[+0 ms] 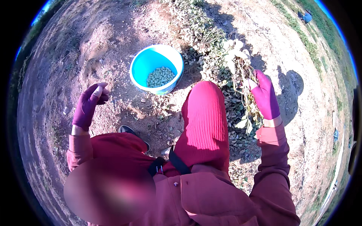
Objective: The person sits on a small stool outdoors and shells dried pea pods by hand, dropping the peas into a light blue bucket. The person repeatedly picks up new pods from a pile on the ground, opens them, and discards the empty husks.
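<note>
My right hand (264, 94), in a purple fingerless glove, grips a bunch of pulled peanut plants (241, 66) by the stems. Pale pods show at its upper end and wilted leaves hang towards my wrist. My left hand (92, 103), gloved alike, is raised over bare soil at the left, its fingers curled and touching nothing large; whether something small lies between the fingertips cannot be told. Between the hands and farther forward stands a blue plastic bucket (135, 69) with a white rim. Peanuts in their shells (161, 76) cover part of its bottom.
A long heap of peanut plants (198, 34) runs forward from beside my knee (208, 96). My shoe (128, 130) rests on the soil left of centre. Another person (306, 17) is far off at the upper right, near green rows (308, 45).
</note>
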`<state>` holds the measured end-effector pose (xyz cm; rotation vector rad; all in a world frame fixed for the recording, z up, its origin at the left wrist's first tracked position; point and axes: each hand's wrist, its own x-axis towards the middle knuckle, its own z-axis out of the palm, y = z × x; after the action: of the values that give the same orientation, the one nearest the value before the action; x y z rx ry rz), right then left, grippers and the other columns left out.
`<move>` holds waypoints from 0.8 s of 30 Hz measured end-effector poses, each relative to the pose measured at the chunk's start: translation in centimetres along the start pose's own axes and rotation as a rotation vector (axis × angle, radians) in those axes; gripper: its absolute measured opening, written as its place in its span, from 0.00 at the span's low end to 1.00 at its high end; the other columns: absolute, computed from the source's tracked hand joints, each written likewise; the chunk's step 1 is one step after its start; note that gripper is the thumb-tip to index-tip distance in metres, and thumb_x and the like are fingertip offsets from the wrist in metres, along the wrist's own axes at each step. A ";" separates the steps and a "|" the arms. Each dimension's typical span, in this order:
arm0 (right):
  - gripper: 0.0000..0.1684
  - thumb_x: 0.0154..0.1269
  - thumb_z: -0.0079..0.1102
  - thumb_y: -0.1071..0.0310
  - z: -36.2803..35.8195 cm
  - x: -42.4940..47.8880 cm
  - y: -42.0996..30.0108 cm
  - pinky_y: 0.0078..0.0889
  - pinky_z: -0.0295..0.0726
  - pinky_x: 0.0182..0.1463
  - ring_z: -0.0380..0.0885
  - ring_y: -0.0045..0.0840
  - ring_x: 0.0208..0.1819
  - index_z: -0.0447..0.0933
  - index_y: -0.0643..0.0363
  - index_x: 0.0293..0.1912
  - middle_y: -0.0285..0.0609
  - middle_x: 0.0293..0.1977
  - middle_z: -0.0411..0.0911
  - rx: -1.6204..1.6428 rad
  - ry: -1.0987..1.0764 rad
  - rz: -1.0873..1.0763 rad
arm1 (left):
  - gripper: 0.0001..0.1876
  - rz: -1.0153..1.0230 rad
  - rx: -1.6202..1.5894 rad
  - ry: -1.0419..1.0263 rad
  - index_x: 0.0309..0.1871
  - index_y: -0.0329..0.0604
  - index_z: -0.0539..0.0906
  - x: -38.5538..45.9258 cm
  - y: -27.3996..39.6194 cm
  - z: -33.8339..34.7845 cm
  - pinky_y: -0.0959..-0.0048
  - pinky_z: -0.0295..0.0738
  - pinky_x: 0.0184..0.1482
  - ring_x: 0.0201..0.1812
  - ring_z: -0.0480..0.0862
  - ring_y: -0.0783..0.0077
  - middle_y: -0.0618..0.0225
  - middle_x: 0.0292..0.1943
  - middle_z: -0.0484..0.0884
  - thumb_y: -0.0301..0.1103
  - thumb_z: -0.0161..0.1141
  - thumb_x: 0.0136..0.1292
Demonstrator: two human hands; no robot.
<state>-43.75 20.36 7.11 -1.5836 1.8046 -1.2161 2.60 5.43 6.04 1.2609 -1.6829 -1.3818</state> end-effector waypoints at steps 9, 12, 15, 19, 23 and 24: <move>0.18 0.62 0.59 0.68 19.2 5.8 -10.3 0.25 0.73 0.46 0.73 0.20 0.39 0.71 0.68 0.48 0.45 0.38 0.77 0.090 -0.425 -0.299 | 0.29 0.169 -0.583 -0.355 0.61 0.36 0.71 0.4 -4.4 7.5 0.68 0.71 0.59 0.52 0.79 0.68 0.62 0.50 0.79 0.54 0.46 0.70; 0.16 0.64 0.55 0.69 23.7 5.8 -7.7 0.28 0.73 0.46 0.74 0.22 0.40 0.71 0.68 0.48 0.47 0.38 0.77 0.087 -0.419 -0.250 | 0.27 0.126 -0.870 -0.367 0.64 0.36 0.68 0.3 -4.6 8.0 0.64 0.66 0.64 0.60 0.73 0.66 0.61 0.59 0.73 0.50 0.43 0.72; 0.14 0.63 0.55 0.69 26.5 5.9 -6.2 0.33 0.74 0.42 0.76 0.34 0.38 0.70 0.67 0.45 0.52 0.36 0.77 0.177 -0.389 -0.285 | 0.27 0.000 -0.870 -0.252 0.65 0.38 0.65 0.2 -6.0 7.8 0.64 0.67 0.64 0.59 0.74 0.66 0.62 0.59 0.73 0.49 0.42 0.73; 0.13 0.59 0.59 0.67 28.5 4.5 -4.5 0.45 0.73 0.33 0.77 0.51 0.34 0.68 0.64 0.39 0.56 0.29 0.75 0.095 -0.401 -0.238 | 0.27 -0.154 -0.906 -0.121 0.65 0.40 0.65 0.5 -8.1 8.1 0.67 0.69 0.60 0.55 0.76 0.71 0.64 0.55 0.75 0.51 0.43 0.72; 0.13 0.58 0.59 0.69 29.8 2.7 -4.3 0.46 0.70 0.31 0.74 0.50 0.29 0.67 0.61 0.40 0.53 0.26 0.73 -0.052 -0.388 -0.347 | 0.26 -0.183 -1.003 -0.011 0.62 0.40 0.69 1.0 -8.5 8.3 0.73 0.70 0.54 0.49 0.77 0.75 0.69 0.50 0.78 0.50 0.48 0.70; 0.13 0.58 0.59 0.69 30.0 2.8 -4.3 0.46 0.70 0.31 0.74 0.51 0.30 0.67 0.61 0.41 0.53 0.26 0.73 -0.053 -0.393 -0.372 | 0.25 -0.162 -0.953 0.032 0.62 0.42 0.70 1.0 -8.5 8.2 0.74 0.70 0.52 0.50 0.76 0.76 0.70 0.51 0.77 0.49 0.49 0.70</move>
<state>-18.19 8.34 -4.09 -2.0838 1.3436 -0.9199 -2.60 7.55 -4.38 0.8343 -0.6946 -1.8976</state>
